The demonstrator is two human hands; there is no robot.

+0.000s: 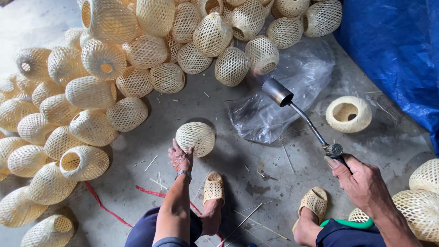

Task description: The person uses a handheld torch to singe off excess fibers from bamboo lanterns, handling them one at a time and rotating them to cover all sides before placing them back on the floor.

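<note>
My left hand [180, 157], with a watch on the wrist, grips the lower edge of a round woven bamboo basket [196, 138] that rests on the concrete floor in front of my feet. My right hand [359, 178] is closed around the handle of a metal gas torch [299, 113]. The torch's long tube angles up and to the left, and its dark nozzle hangs over a crumpled clear plastic bag [279, 98]. The nozzle is apart from the held basket, up and to its right.
A large heap of the same woven baskets [91, 91] fills the left and top. One basket [349, 114] lies alone at the right, two more [420, 201] by my right arm. A blue tarpaulin [398, 50] hangs at the right. Bamboo slivers and red strips litter the floor.
</note>
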